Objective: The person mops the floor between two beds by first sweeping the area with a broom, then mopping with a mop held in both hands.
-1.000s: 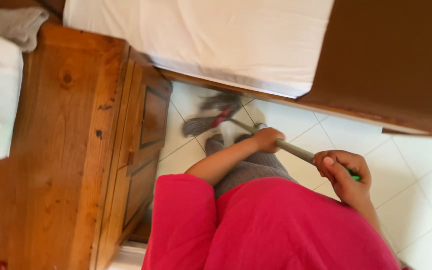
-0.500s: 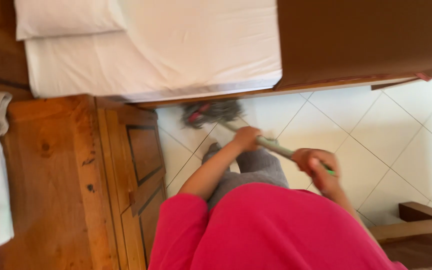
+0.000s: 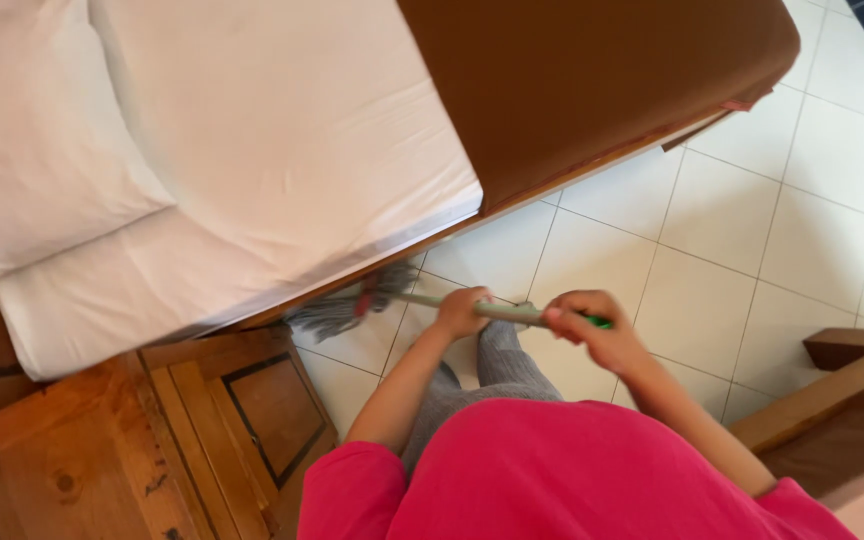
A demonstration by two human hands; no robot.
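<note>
The mop (image 3: pixel 337 308), one stringy grey head on a thin pale handle with a green grip, is laid low over the glossy white tiled floor (image 3: pixel 712 260), its strands tucked at the wooden bed edge (image 3: pixel 422 240). The handle is gripped by two closed hands, left hand (image 3: pixel 464 312) ahead, right hand (image 3: pixel 592 325) behind. One soft white pillow (image 3: pixel 42 150) is seen; open tiles are left to the right.

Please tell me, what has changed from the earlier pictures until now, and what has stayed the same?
The grey string mop head moved from the open white tiled floor to the wooden bed frame's edge, partly beneath it. Unchanged: the left hand and right hand still grip the pale green-tipped mop handle, left nearer the head.
</note>
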